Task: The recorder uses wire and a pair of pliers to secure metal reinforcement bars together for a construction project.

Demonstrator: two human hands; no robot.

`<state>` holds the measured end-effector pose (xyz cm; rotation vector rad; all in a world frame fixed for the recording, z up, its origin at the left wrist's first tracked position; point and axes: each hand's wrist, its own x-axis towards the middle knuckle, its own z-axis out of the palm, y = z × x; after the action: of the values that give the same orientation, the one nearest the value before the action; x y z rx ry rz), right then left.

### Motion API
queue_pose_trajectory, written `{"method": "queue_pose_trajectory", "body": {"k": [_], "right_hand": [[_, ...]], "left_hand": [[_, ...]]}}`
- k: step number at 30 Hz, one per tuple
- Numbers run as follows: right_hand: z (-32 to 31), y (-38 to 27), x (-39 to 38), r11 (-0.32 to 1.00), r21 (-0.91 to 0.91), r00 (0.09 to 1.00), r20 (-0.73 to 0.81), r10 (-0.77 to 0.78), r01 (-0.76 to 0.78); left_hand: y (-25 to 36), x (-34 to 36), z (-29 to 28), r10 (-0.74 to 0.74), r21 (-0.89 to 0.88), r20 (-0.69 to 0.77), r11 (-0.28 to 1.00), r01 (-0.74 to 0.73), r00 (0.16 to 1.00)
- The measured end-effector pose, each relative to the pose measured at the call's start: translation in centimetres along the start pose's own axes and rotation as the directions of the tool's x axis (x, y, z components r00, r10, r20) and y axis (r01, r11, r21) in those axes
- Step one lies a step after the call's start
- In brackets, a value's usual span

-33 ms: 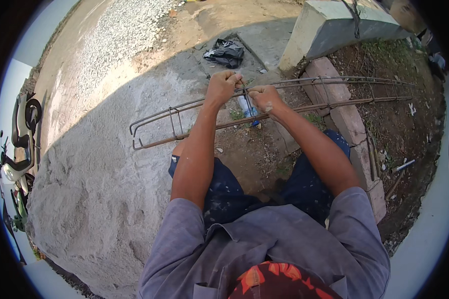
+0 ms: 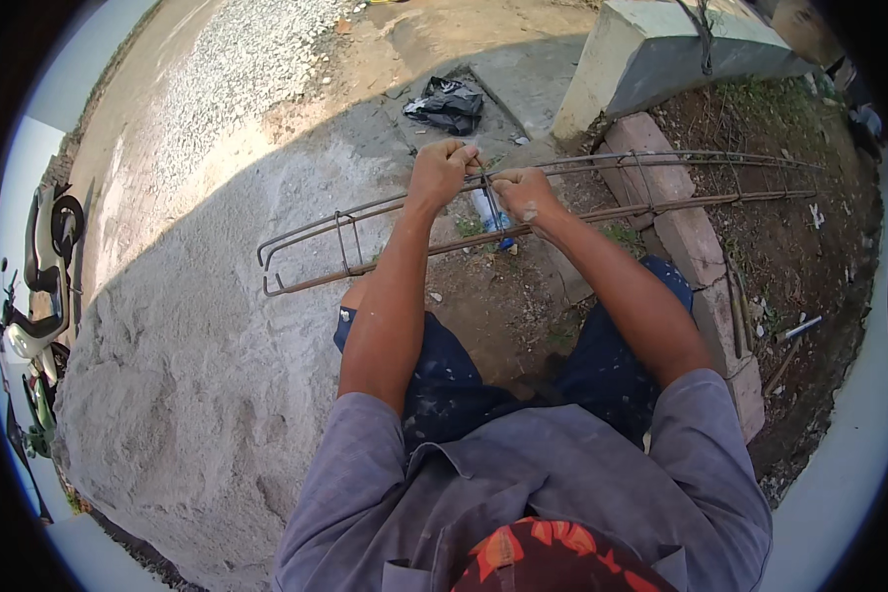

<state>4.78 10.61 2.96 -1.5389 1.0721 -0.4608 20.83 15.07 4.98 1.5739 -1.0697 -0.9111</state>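
A long, narrow cage of rusty steel rebar point(image 2: 306, 288) stretches across in front of me, its bars joined by thin rectangular stirrups point(image 2: 645, 183). At the far bar, my left hand point(image 2: 438, 178) is closed in a pinch just left of one stirrup. My right hand point(image 2: 529, 194) is closed too, fingers pressed together right beside that same stirrup. Whatever lies between the fingertips is too small to make out. Below the hands, a blue-and-white plastic piece point(image 2: 490, 210) shows on the ground behind the stirrup. The cage's left end has hooked bar tips.
A large grey sand heap point(image 2: 187, 395) rises at left, with a parked motorbike point(image 2: 44, 286) beyond it. A black plastic bag point(image 2: 447, 105) lies ahead. The cage passes over a concrete block edging point(image 2: 686, 237) at right, near a low wall point(image 2: 651, 59). White gravel point(image 2: 237, 79) lies farther off.
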Motion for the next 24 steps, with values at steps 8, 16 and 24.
{"method": "queue_pose_trajectory", "body": {"k": [8,16,24], "right_hand": [[0.2,0.4,0.7,0.996,-0.072,0.997,0.066,-0.04,0.044],[-0.3,-0.5,-0.8,1.0,0.009,0.993,0.115,-0.011,0.01],[-0.2,-0.6,-0.6,0.999,0.036,0.99,0.138,0.007,-0.012]], "left_hand": [[-0.3,0.5,1.1,-0.083,-0.149,-0.172,0.987,0.057,0.982],[0.6,-1.7,0.1,0.032,0.05,-0.039,0.998,-0.03,0.999],[0.8,-5.6,0.0,0.139,0.624,0.141,0.756,-0.197,0.98]]}}
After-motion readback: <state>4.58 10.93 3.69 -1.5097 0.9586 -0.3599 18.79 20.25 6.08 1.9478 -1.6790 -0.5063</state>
